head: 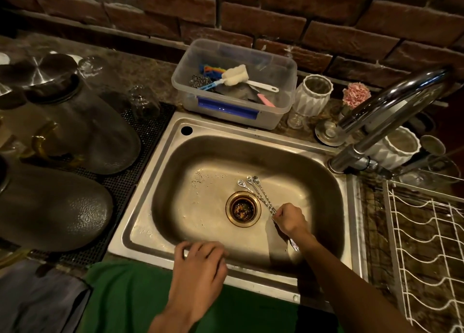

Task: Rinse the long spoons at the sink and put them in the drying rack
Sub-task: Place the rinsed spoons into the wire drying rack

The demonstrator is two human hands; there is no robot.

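Fingers of the right hand are curled around the twisted handles of the long spoons, pinching them together as a bundle low inside the sink. Three small bowls fan out at the far end of the bundle, just beyond the brass-rimmed drain, and the handle ends stick out behind the wrist toward the near right wall of the basin. Whether the bowls touch the basin floor cannot be told.

At the sink's near rim, the left hand rests with its fingers loosely bent and holding nothing.

A chrome faucet arches from the right rear corner, its spout out of frame. Right of the sink, on the bench, lies the white wire drying rack. Behind the sink stands a clear plastic tub with a sponge brush and scrubbers in it, and beside it a white ribbed cup, with a pink flower further right. Left of the sink, dark overturned pots sit on a black mesh mat. A green cloth hangs along the near edge below the sink.
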